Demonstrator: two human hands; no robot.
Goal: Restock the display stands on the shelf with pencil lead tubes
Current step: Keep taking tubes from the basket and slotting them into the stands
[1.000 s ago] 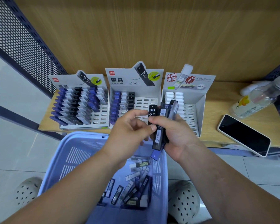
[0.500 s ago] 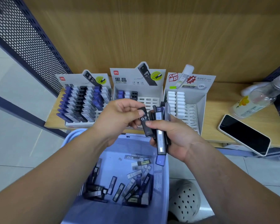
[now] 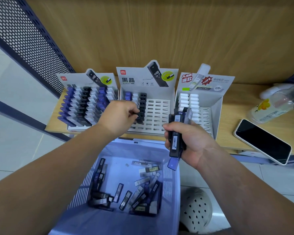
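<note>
Left hand (image 3: 120, 114) pinches one black lead tube (image 3: 140, 119), its end at the black column of the middle display stand (image 3: 158, 114). Right hand (image 3: 192, 143) grips a bundle of tubes (image 3: 175, 141) above the blue basket (image 3: 171, 192); loose tubes (image 3: 139, 187) lie inside.

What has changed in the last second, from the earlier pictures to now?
The left hand pulled one black tube out of the bundle and carried it forward to the middle stand, at its black column. The right hand still grips the bundle. The basket and phone stayed put.
</note>
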